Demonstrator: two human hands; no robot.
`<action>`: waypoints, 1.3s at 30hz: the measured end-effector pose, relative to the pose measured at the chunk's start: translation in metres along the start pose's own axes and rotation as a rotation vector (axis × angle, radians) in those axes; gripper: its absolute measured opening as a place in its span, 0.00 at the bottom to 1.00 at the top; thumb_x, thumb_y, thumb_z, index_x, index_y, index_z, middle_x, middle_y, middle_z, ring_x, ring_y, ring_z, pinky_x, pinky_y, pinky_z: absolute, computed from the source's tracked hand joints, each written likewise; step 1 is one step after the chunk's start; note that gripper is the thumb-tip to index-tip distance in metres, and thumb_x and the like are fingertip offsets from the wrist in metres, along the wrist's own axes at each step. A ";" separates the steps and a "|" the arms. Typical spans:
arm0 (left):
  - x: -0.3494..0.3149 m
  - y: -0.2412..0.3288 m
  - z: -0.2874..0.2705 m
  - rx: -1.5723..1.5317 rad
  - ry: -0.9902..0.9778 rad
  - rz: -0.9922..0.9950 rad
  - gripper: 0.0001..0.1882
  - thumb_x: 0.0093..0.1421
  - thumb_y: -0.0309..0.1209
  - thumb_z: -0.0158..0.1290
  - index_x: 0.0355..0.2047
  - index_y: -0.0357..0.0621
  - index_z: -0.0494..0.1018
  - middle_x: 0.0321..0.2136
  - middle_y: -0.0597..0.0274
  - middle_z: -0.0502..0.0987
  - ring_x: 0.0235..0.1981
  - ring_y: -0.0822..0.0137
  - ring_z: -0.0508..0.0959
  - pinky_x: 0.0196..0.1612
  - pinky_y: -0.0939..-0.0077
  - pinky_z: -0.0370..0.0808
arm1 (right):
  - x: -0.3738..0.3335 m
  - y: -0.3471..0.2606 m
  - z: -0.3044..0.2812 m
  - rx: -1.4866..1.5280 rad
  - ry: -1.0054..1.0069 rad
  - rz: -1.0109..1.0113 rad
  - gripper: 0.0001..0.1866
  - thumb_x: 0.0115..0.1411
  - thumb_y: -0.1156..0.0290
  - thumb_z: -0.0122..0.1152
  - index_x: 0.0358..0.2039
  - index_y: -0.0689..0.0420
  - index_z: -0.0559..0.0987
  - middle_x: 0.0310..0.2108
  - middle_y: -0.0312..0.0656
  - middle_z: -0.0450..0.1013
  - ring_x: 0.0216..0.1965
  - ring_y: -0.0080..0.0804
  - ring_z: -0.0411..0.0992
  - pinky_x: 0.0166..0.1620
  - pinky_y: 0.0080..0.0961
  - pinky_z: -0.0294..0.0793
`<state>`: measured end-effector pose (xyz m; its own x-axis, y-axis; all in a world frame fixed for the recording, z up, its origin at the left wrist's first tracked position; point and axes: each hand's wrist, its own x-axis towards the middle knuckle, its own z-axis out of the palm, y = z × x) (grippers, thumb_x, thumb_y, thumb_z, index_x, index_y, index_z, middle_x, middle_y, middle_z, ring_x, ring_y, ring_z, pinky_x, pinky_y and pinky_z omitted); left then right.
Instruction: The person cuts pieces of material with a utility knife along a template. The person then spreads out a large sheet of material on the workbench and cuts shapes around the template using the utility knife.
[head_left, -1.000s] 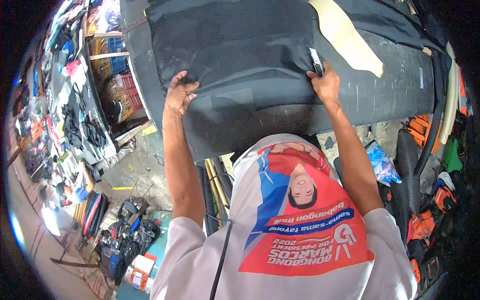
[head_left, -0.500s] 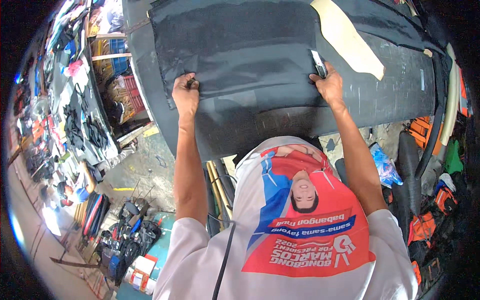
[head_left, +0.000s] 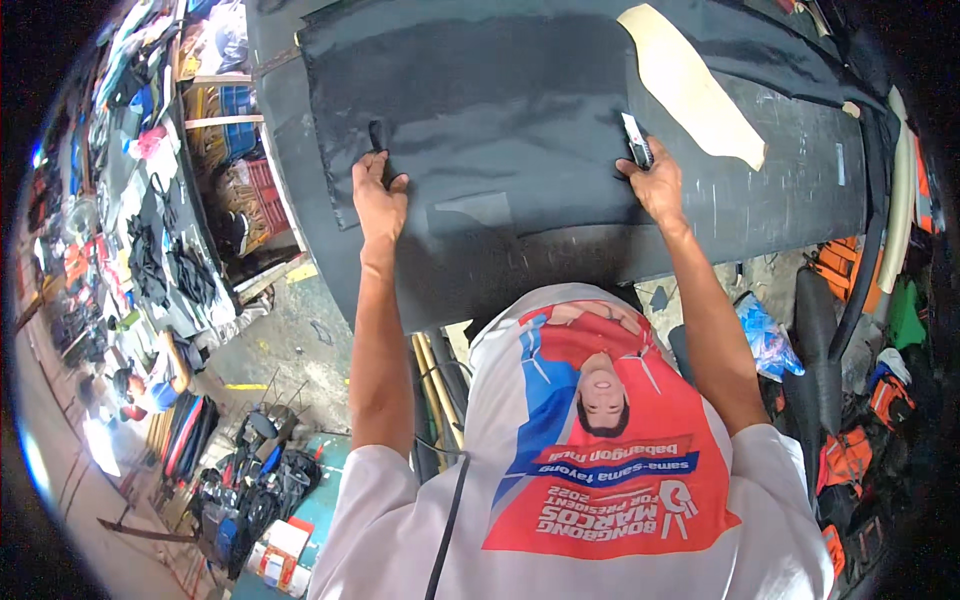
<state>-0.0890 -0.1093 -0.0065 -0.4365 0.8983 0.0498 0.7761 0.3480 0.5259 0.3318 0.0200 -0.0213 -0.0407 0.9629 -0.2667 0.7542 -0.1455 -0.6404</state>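
Observation:
A sheet of black fabric (head_left: pixel 480 110) lies over the dark worktable (head_left: pixel 790 190), its near edge wrinkled. My left hand (head_left: pixel 380 205) rests on the left part of the fabric, thumb apart from the fingers. A small dark fold (head_left: pixel 378 135) stands up at its fingertips. In my right hand (head_left: pixel 655 185) is a utility knife (head_left: pixel 635 140), its blade out and aimed away from me. This hand is at the fabric's right edge. Just beyond it lies a cream-coloured curved pattern piece (head_left: pixel 690 85), partly over the fabric.
More black material (head_left: pixel 770 50) is spread at the far right. A dark roll (head_left: pixel 820 340) stands off the table's right end, near a blue plastic bag (head_left: pixel 768 335) and orange items (head_left: pixel 848 455). Crates (head_left: pixel 240 115) and a cluttered bench (head_left: pixel 150 220) stand left. A person (head_left: pixel 155 380) is there too.
The fabric's near edge has shifted slightly toward me. My left thumb has spread from the fingers, and a dark fold now shows beyond them. My right hand still holds the knife, slightly lower.

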 end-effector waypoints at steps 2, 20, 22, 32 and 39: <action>0.002 -0.002 0.000 0.017 -0.004 0.016 0.25 0.54 0.24 0.66 0.54 0.36 0.77 0.54 0.48 0.74 0.57 0.47 0.75 0.62 0.62 0.71 | -0.001 -0.001 -0.001 0.004 -0.001 0.020 0.27 0.51 0.64 0.78 0.49 0.59 0.79 0.46 0.56 0.79 0.49 0.59 0.76 0.53 0.43 0.74; -0.007 0.020 0.003 0.363 -0.161 0.102 0.27 0.54 0.31 0.66 0.54 0.40 0.76 0.49 0.44 0.72 0.49 0.42 0.74 0.54 0.52 0.73 | -0.004 -0.007 -0.002 0.047 -0.020 0.073 0.30 0.49 0.65 0.79 0.51 0.60 0.79 0.45 0.56 0.79 0.49 0.56 0.77 0.53 0.41 0.75; -0.011 0.033 0.014 0.354 -0.267 0.004 0.28 0.57 0.36 0.65 0.56 0.41 0.74 0.51 0.41 0.71 0.51 0.40 0.73 0.55 0.48 0.72 | -0.005 -0.007 -0.001 0.045 0.001 0.067 0.30 0.48 0.65 0.79 0.51 0.61 0.78 0.45 0.57 0.79 0.49 0.57 0.77 0.53 0.41 0.75; -0.034 0.084 0.041 0.470 -0.037 -0.086 0.37 0.62 0.54 0.60 0.61 0.38 0.69 0.54 0.32 0.68 0.55 0.33 0.69 0.59 0.45 0.69 | 0.034 0.070 -0.051 0.318 0.611 0.161 0.25 0.53 0.56 0.80 0.39 0.63 0.81 0.20 0.40 0.74 0.18 0.27 0.70 0.20 0.33 0.71; -0.035 0.089 0.043 0.500 -0.033 -0.072 0.37 0.60 0.49 0.63 0.60 0.34 0.69 0.56 0.32 0.65 0.55 0.34 0.69 0.60 0.46 0.69 | 0.082 0.102 -0.134 0.109 0.576 0.926 0.26 0.46 0.54 0.85 0.29 0.62 0.80 0.21 0.39 0.76 0.17 0.26 0.72 0.19 0.32 0.73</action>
<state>0.0148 -0.0978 0.0020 -0.4883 0.8727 -0.0027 0.8713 0.4876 0.0557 0.4931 0.1149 -0.0122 0.8458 0.4275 -0.3190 0.2714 -0.8597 -0.4327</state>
